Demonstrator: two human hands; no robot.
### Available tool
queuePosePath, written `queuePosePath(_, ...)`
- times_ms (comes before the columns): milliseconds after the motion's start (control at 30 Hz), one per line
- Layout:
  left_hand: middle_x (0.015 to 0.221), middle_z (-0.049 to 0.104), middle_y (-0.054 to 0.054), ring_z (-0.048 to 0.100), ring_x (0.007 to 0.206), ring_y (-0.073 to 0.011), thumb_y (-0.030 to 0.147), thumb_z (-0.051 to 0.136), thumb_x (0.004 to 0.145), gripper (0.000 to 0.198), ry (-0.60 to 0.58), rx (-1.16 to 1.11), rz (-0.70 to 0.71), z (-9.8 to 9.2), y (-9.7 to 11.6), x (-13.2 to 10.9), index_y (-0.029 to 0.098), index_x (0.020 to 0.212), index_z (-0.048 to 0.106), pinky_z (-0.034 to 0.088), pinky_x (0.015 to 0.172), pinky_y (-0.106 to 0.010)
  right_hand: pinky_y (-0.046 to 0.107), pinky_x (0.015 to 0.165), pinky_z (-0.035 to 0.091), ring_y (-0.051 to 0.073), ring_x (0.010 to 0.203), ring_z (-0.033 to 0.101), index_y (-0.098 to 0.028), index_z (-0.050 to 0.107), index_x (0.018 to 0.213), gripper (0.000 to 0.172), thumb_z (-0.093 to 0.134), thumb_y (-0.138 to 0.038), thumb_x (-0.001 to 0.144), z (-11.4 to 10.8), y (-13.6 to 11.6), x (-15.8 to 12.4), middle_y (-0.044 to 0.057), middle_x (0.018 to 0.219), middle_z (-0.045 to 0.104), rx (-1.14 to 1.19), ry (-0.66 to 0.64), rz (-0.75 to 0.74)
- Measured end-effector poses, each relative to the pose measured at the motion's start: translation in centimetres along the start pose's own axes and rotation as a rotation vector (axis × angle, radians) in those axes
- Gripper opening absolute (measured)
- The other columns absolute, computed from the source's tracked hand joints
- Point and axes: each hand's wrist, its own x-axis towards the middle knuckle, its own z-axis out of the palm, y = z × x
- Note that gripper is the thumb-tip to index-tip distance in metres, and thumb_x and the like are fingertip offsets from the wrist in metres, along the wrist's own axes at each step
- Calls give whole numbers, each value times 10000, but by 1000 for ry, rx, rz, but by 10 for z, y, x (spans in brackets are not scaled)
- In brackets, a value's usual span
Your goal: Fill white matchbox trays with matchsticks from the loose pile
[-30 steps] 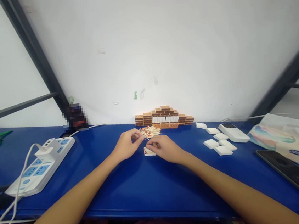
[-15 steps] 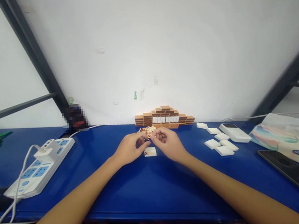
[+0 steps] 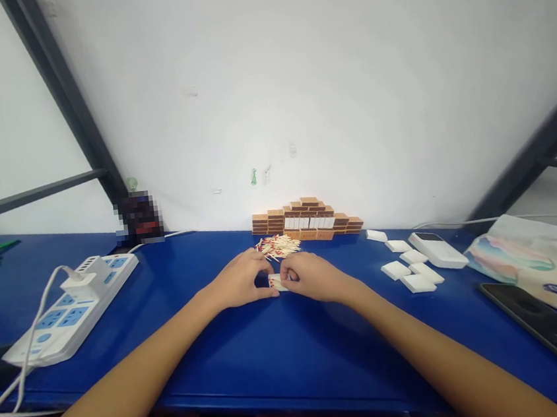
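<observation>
A small white matchbox tray with a few matches in it lies on the blue table. My left hand curves around the tray's left end, thumb at the near edge and fingers at the far side. Over the tray's right part, my right hand has its fingertips pinched together at the matches; its fingers partly hide them. Just behind both hands lies a loose heap of red-tipped matches.
Brown matchboxes are stacked against the wall. Several white trays lie to the right, near a white device, a tissue pack and a black phone. At left sits a power strip with cables.
Both hands have moved from the match heap towards me, down to the tray. My left hand now encloses its left end and my right hand is over it.
</observation>
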Motion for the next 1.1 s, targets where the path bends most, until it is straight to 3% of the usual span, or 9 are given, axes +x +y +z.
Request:
queuePosePath(233,943,663,-48,572,943,-234,456,800,815,294,24,-57,27,1,-1,0,210,935,694,443,802,-330,250,678,386,145,738,573,-190,701,898,47,711,-236,896,11,7,1,19,837,670,156,72,-122)
queuePosePath(333,945,669,-47,577,934,-231,438,814,805,285,32,-75,44,1,0,1,209,918,687,444,792,-326,246,675,386,142,737,570,-191,698,856,33,716,-190,884,14,7,2,10,809,663,178,77,-154)
queuePosePath(733,973,697,-28,603,981,-233,438,808,815,289,41,-63,38,-1,2,0,224,961,681,444,804,-313,260,661,352,158,736,569,-184,697,851,91,679,-219,933,1,4,-5,33,807,664,45,72,-160)
queuePosePath(967,992,696,-49,601,981,-242,470,765,859,313,115,-8,15,-8,3,0,222,1037,695,458,805,-327,275,618,323,145,633,495,-196,636,788,286,542,-337,1017,-19,30,-12,6,708,580,46,322,-99)
queuePosePath(1100,991,681,-56,603,948,-237,505,758,857,354,191,19,-12,-10,3,-1,222,1061,696,474,792,-331,272,616,345,143,626,490,-206,653,884,220,557,-362,1006,-22,33,-16,-11,712,549,153,362,-109)
